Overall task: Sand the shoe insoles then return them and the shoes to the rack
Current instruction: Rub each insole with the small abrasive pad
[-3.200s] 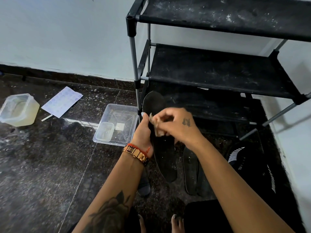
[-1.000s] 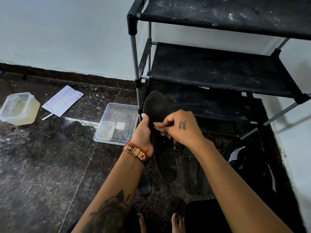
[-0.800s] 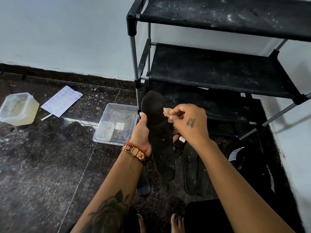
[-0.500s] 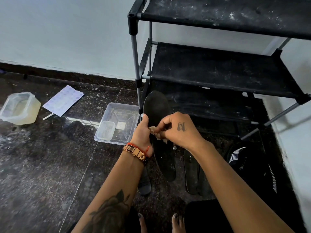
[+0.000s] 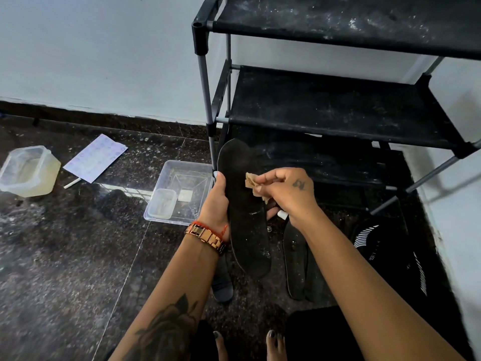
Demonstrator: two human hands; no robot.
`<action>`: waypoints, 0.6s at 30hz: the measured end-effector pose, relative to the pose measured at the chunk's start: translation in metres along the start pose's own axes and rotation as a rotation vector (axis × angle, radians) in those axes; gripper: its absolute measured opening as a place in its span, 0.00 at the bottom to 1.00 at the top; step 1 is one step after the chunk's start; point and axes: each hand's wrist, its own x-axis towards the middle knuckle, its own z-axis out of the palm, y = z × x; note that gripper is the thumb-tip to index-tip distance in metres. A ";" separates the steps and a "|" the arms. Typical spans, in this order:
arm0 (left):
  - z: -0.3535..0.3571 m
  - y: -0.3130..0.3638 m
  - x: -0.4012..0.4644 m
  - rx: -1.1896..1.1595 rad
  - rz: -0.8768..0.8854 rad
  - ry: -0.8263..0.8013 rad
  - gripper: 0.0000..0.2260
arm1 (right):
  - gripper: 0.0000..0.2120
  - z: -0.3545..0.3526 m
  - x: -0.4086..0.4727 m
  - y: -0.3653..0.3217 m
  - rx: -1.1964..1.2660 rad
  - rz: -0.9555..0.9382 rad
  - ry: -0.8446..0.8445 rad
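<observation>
Both hands: sandpaper (image 5: 251,181) has slid up the insole (image 5: 244,204).

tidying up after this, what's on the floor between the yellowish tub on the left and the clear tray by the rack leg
In the head view, a printed paper sheet and a small white stick lie on the dark floor between the yellowish tub and the clear tray.

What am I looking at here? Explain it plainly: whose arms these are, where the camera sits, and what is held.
No machine here: a person wears a camera on the head, looking down at their own arms. The left hand grips a black insole upright. The right hand pinches a scrap of sandpaper against it. On the dark floor lie more insoles, a black shoe, a clear tray, a plastic tub and a paper sheet. The black rack stands behind.
</observation>
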 end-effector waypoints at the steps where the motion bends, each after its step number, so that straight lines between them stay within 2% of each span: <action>1: 0.000 0.000 0.000 -0.001 -0.012 -0.020 0.30 | 0.07 0.000 0.002 0.001 0.013 -0.013 0.034; 6: 0.006 -0.002 -0.006 0.052 -0.040 -0.059 0.25 | 0.08 0.001 0.010 0.005 -0.014 -0.150 0.231; 8: 0.004 -0.003 -0.003 0.046 -0.065 -0.041 0.24 | 0.06 0.002 0.010 0.008 -0.208 -0.244 0.284; 10: 0.002 -0.003 -0.001 0.072 -0.046 0.002 0.23 | 0.07 0.004 0.008 0.010 -0.449 -0.411 0.342; 11: 0.000 -0.003 0.000 0.077 -0.033 0.015 0.23 | 0.07 0.005 0.008 0.010 -0.494 -0.493 0.341; 13: -0.001 -0.003 0.000 0.071 -0.009 0.024 0.25 | 0.09 0.009 0.007 0.009 -0.445 -0.576 0.204; 16: -0.005 -0.001 0.002 0.063 -0.009 0.060 0.26 | 0.06 0.011 0.002 0.004 -0.353 -0.545 -0.122; 18: -0.008 0.000 0.004 0.046 -0.024 0.073 0.26 | 0.07 0.006 0.001 0.001 -0.397 -0.531 -0.258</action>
